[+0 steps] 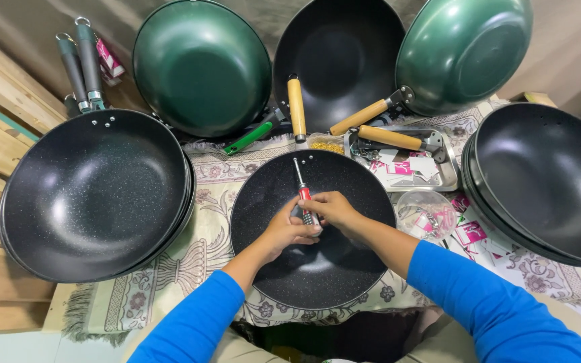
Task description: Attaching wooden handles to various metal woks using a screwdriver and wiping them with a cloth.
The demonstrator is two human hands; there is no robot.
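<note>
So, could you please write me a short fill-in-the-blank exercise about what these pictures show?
1. Both hands, the left hand and the right hand, grip a ____ with a red handle.
2. Its tip points at the far rim of the black pan in front of the person, near three ____.
3. The sleeves are ____.

Missing words: screwdriver; rivets; blue
</note>
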